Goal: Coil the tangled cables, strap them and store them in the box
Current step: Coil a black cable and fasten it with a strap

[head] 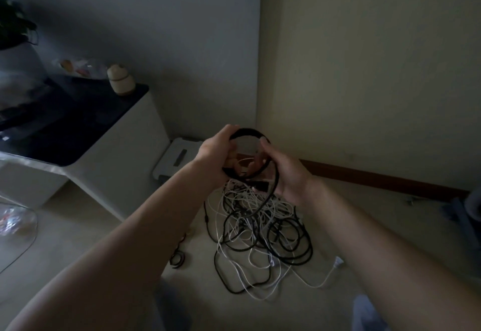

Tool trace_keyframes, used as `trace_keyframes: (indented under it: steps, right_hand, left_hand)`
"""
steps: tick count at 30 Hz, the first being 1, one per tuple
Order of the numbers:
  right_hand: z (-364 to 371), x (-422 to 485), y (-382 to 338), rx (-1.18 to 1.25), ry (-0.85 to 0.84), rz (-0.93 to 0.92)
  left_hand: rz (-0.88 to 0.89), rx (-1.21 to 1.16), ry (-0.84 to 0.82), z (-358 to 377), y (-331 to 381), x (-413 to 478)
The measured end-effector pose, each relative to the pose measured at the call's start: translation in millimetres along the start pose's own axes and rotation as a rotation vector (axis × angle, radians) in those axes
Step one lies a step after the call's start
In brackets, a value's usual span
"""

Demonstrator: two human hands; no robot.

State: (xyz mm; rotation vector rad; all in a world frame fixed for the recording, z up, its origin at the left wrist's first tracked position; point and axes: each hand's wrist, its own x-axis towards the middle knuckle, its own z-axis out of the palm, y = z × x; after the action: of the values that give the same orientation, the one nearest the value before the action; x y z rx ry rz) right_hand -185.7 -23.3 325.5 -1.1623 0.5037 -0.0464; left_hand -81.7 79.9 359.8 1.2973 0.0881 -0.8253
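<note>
I hold a black cable coil (248, 131) up in front of me with both hands. My left hand (217, 152) grips the coil's left side, fingers curled through the loop. My right hand (285, 172) grips its right side, and a black strand runs down from it into the pile. On the floor below lies a tangle of black and white cables (263, 237) with a white plug (338, 261) at its right. A white box (177, 157) sits on the floor by the wall corner. Small black straps (178, 259) lie left of the pile.
A white cabinet with a dark top (86, 132) stands at the left, carrying a small cream jar (121, 79) and a potted plant (15, 44). A clear plastic bag (14, 220) lies at far left. A brown skirting board (377, 177) lines the right wall.
</note>
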Motion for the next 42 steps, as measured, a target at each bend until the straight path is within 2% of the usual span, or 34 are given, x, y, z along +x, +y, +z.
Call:
trace_keyframes:
  steps: [8, 12, 17, 20, 23, 26, 29, 31, 33, 35, 37, 39, 41, 42]
  right_hand:
    - [3.5, -4.1, 3.4, 0.279, -0.011, -0.028]
    - [4.0, -4.5, 4.2, 0.312, 0.047, -0.002]
    - [14.9, 5.8, 8.0, 0.518, 0.177, -0.073]
    - [20.4, 10.4, 11.3, 0.595, 0.275, -0.094]
    - [20.4, 8.6, 8.3, 0.582, 0.299, -0.118]
    - [19.6, 11.9, 1.8, 0.529, 0.448, -0.055]
    - [12.6, 14.6, -7.3, 0.363, 0.607, 0.022]
    - [5.5, 10.9, -12.7, 0.128, 0.554, 0.045]
    - [3.5, 4.8, -14.7, -0.062, 0.401, 0.018]
    - [5.8, 3.7, -12.1, -0.246, 0.32, -0.013]
    - [9.8, 8.6, -8.1, -0.412, 0.304, -0.012]
    - [16.2, 14.0, -2.9, -0.484, 0.266, 0.006]
    - [24.2, 16.0, -2.3, -0.438, 0.239, 0.013]
    - [27.1, 16.1, -3.2, -0.389, 0.243, 0.006]
  left_hand:
    - [-0.019, -0.346, 0.037, 0.2, 3.0, -5.7]
    - [0.003, -0.423, 0.067, 1.9, -3.5, -7.7]
    - [-0.031, -0.581, 0.006, 10.1, -13.7, -10.5]
    - [-0.045, -0.579, 0.032, 16.6, -25.5, -10.9]
    - [-0.015, -0.536, 0.104, 18.3, -31.9, -5.0]
    - [0.037, -0.346, 0.166, 17.2, -41.6, 0.7]
    - [0.131, 0.038, 0.214, 10.2, -47.9, 6.6]
    - [0.212, 0.171, 0.171, 4.7, -36.6, 7.6]
    - [0.3, 0.314, 0.035, 0.8, -18.9, 5.4]
    - [0.344, 0.599, -0.076, -3.2, -7.8, 3.7]
    - [0.305, 0.865, -0.131, -4.5, -5.2, 0.7]
    - [0.331, 1.067, -0.189, -2.8, -12.0, -1.6]
    - [0.511, 1.258, -0.184, -0.1, -23.5, -2.1]
    - [0.563, 1.244, -0.152, 0.5, -27.7, -2.7]
